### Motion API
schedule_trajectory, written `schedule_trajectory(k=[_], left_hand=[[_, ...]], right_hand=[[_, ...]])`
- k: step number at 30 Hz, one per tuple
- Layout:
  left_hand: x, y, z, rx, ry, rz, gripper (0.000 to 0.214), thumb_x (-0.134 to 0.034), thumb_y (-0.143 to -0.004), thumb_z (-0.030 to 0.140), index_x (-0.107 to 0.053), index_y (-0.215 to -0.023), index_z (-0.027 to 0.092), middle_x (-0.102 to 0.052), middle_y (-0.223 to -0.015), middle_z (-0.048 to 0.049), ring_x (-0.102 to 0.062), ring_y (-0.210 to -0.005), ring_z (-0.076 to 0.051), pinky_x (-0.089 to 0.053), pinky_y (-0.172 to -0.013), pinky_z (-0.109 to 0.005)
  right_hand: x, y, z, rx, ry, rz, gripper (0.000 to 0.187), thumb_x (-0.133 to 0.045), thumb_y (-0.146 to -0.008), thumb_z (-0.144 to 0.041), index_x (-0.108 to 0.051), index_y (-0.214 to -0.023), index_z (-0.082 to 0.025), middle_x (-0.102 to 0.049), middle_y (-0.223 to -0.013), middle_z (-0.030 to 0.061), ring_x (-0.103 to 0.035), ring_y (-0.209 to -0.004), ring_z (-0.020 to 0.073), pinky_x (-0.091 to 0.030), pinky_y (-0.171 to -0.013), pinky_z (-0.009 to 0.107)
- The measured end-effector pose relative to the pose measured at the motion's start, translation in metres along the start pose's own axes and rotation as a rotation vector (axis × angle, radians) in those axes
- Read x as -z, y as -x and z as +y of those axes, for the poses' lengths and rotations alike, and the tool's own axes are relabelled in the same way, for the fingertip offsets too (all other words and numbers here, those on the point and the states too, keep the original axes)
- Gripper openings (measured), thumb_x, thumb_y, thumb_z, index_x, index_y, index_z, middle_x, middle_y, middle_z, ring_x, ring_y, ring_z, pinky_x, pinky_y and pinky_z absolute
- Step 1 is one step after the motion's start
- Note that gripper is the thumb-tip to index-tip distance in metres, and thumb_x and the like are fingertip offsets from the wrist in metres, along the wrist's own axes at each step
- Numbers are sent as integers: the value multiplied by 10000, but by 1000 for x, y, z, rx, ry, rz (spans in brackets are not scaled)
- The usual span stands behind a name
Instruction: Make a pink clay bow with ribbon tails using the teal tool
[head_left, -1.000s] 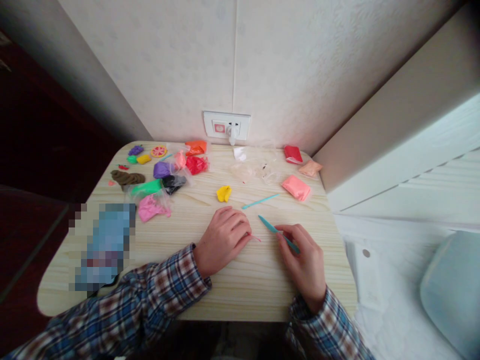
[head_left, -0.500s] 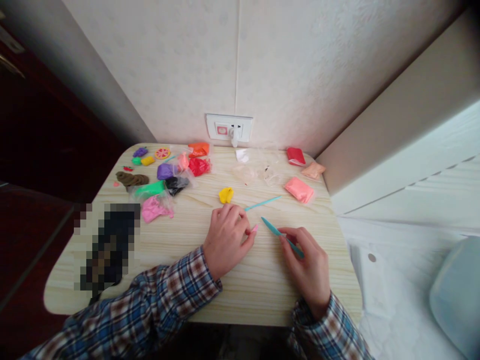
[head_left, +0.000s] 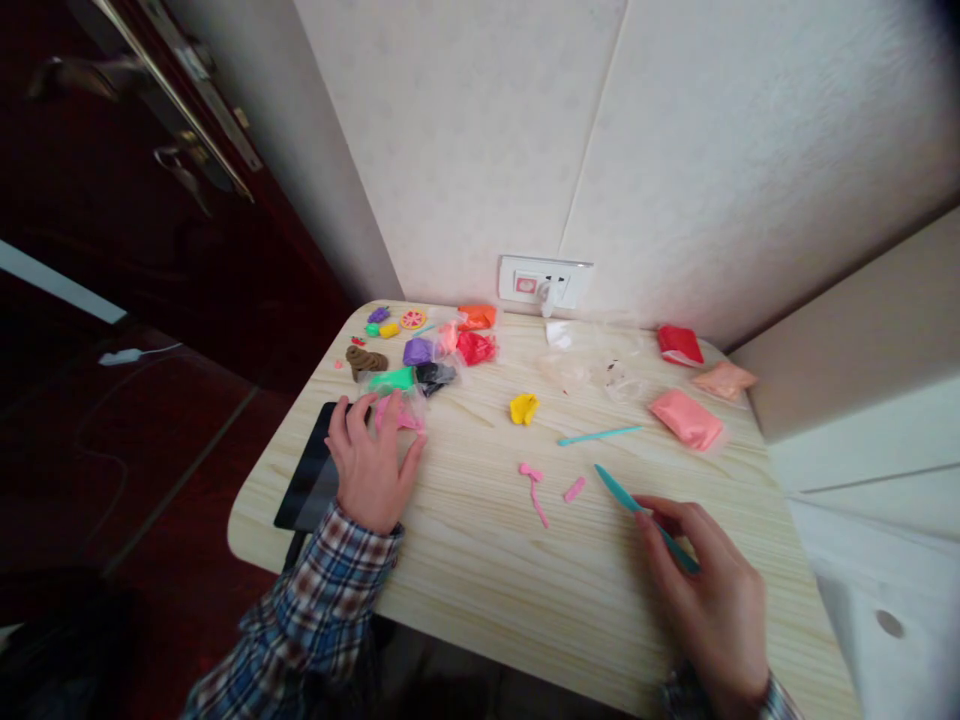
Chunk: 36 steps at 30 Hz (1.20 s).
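My left hand [head_left: 371, 460] lies on the wooden table [head_left: 487, 580] with fingers spread, its fingertips at a bag of pink clay [head_left: 401, 415] beside a black phone [head_left: 311, 470]. My right hand [head_left: 712, 595] grips a teal plastic knife [head_left: 637, 505] whose blade points up and left. Small pink clay pieces [head_left: 536, 490] lie on the table between my hands. A yellow clay lump [head_left: 523, 408] and a second teal tool [head_left: 600, 435] sit further back.
Bags of purple, black, green, red and orange clay [head_left: 435, 360] and small clay figures [head_left: 390, 325] cluster at the back left. Salmon [head_left: 686, 418] and red [head_left: 679, 343] bags lie at the back right. A wall socket [head_left: 546, 282] is behind; a dark door [head_left: 150, 200] stands left.
My left hand let go of the pink clay pieces and moved left to the pink clay bag by the phone. The view swung left. My right hand kept the knife.
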<state>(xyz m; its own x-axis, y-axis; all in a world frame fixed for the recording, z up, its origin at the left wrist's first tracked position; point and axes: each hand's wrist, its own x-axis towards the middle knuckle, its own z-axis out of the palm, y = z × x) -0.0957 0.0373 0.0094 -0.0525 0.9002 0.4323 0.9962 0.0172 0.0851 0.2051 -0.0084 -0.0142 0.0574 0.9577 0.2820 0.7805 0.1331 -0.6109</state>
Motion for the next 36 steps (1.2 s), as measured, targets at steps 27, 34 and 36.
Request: schedule_trajectory(k=[27, 34, 36], left_hand=[[-10, -4, 80, -775, 446, -243, 102, -519, -875, 174, -618, -898, 168, -655, -954, -27, -564, -1024, -174, -316, -1047, -470], [-7, -2, 86, -844, 415, -223, 162, -498, -889, 220, -600, -994, 150, -641, -1070, -67, -515, -1143, -219, -305, -1051, -502], [-8, -1, 88, -861, 406, -229, 189, -497, -890, 234, -593, -1026, 143, -637, -1079, -76, -507, -1155, -228, -304, -1051, -511]], right_hand=[[-6, 13, -8, -18, 8, -7, 252, -466, -885, -331, -571, -1072, -198, -609, -725, 8, -583, -649, 136, -469, -587, 247], [-11, 14, -13, 25, 37, -50, 215, -436, -898, -284, -564, -1051, -203, -654, -818, 32, -599, -731, 154, -473, -646, 276], [-12, 13, -16, 36, 59, -40, 208, -431, -898, -272, -563, -1043, -202, -655, -802, 29, -595, -728, 158, -463, -646, 281]])
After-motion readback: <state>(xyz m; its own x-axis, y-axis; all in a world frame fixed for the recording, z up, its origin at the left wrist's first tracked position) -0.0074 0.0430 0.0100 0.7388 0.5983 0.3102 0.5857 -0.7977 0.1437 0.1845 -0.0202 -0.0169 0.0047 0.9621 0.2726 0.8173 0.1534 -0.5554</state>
